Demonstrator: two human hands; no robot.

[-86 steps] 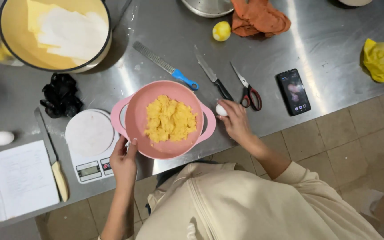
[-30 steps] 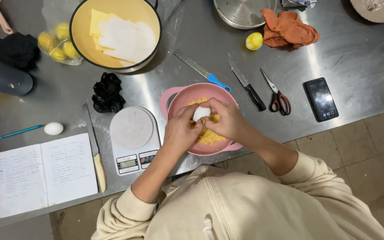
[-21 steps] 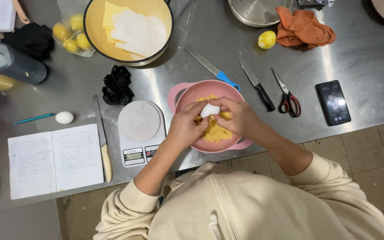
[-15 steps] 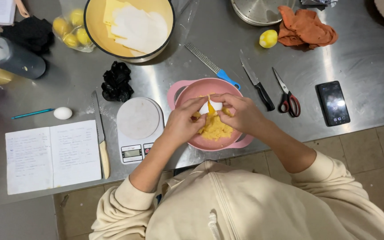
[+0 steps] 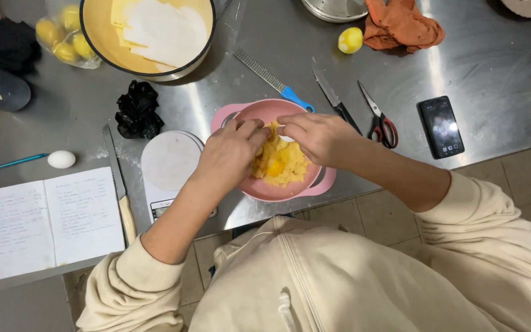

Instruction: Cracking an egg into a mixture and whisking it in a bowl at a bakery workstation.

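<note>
A pink two-handled bowl (image 5: 259, 111) stands on the steel table near its front edge and holds crumbly yellow dough (image 5: 290, 172). A raw egg yolk (image 5: 275, 166) lies on the dough. My left hand (image 5: 228, 150) and my right hand (image 5: 316, 136) hover side by side over the bowl with their fingers curled. Each seems to grip half of a cracked eggshell. Only a white sliver of shell (image 5: 285, 138) shows under the right fingers. The left half is hidden.
Left of the bowl are a white kitchen scale (image 5: 168, 161), a long knife (image 5: 117, 172), an open notebook (image 5: 44, 222), a whole egg (image 5: 61, 159) and a teal pen (image 5: 15, 162). Behind lie a grater (image 5: 270, 79), a knife (image 5: 334, 98), scissors (image 5: 378, 119), a phone (image 5: 440, 126), a lemon (image 5: 350, 40) and a large yellow bowl (image 5: 93, 24).
Both hands brought the egg over the bowl and pulled its shell apart. The yolk has dropped onto the dough. The view shifted slightly.
</note>
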